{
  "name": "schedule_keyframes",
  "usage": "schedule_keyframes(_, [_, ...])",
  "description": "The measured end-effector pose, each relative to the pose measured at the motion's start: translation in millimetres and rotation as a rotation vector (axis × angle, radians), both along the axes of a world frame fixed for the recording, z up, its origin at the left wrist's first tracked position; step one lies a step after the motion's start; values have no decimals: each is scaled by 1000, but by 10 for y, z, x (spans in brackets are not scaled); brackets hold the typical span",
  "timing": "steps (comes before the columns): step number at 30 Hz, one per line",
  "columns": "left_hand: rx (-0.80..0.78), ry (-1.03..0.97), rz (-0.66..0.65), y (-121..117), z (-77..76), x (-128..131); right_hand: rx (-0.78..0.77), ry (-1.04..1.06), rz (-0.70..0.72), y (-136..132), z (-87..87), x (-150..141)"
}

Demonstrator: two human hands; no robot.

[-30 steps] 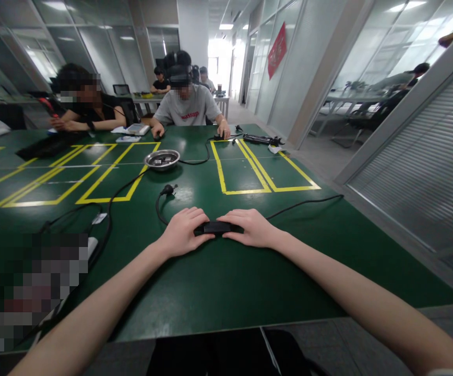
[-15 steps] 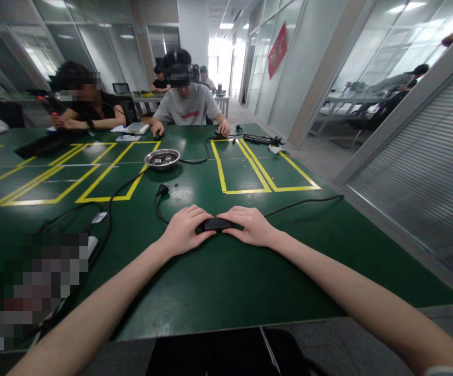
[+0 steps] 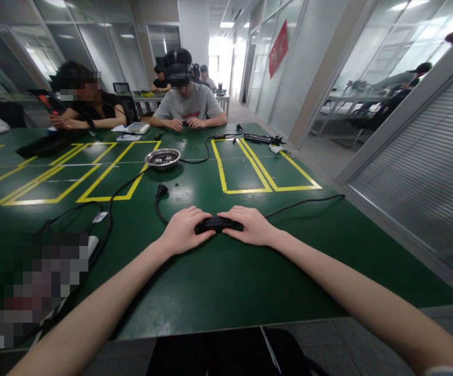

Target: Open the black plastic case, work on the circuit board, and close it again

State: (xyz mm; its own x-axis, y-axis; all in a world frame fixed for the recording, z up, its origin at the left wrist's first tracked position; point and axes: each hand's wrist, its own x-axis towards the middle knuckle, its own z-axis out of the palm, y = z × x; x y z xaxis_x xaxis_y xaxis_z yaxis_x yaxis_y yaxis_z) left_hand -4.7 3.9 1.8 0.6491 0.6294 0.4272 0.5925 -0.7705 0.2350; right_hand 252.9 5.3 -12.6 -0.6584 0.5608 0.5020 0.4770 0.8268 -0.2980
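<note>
Between my two hands is a black power adapter (image 3: pixel 219 224), just above or on the green table; I cannot tell which. My left hand (image 3: pixel 187 230) grips its left end, thumb on the near side and fingers over the far side. My right hand (image 3: pixel 250 225) holds the right end in the same way. A cord with a black plug (image 3: pixel 161 191) runs from beyond my left hand, and a thin black cable (image 3: pixel 308 201) leads off to the right. My palms hide both ends of the adapter.
The green table (image 3: pixel 250 292) carries yellow tape outlines. A metal bowl (image 3: pixel 163 159) with small metal parts stands farther off. A blurred-out object and a power cord (image 3: pixel 111 209) lie at left. Across the table sits a person in a grey shirt (image 3: pixel 189 104); another sits at left.
The plug has turned and shifted slightly left. The adapter has tilted a little between my hands, which stay almost in place. Across the table, the person's hands have come together.
</note>
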Motion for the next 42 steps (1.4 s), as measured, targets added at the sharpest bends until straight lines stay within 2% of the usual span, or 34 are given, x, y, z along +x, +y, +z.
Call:
schedule_keyframes(10, [-45,15,5,2,-12,1,-28,-47,-12,1,15,4])
schedule_keyframes(16, [-43,-6,7,-2,-18,1,60,-15,-8,-15,20,-9])
schedule_keyframes(20, [-62,-12,12,-2,-22,9,31,-41,22,2,7,-20])
schedule_keyframes(27, [-51,-62,-6,34,-65,-4,-41,-22,-71,73,-54,-33])
schedule_keyframes(30, [-19,-98,-9,33,-63,-19,-42,-15,-115,207,-101,120])
schedule_keyframes(33, [22,-125,-16,12,-33,-26,-41,44,-276,428,-123,477])
schedule_keyframes(36, [24,-121,-44,-7,-10,-22,-65,208,-603,630,-98,926])
schedule_keyframes(39, [1,-105,-50,-1,-20,-14,-4,389,-887,726,-63,1291])
schedule_keyframes(42, [-34,-88,-43,23,-46,-9,85,477,-1066,742,-67,1513])
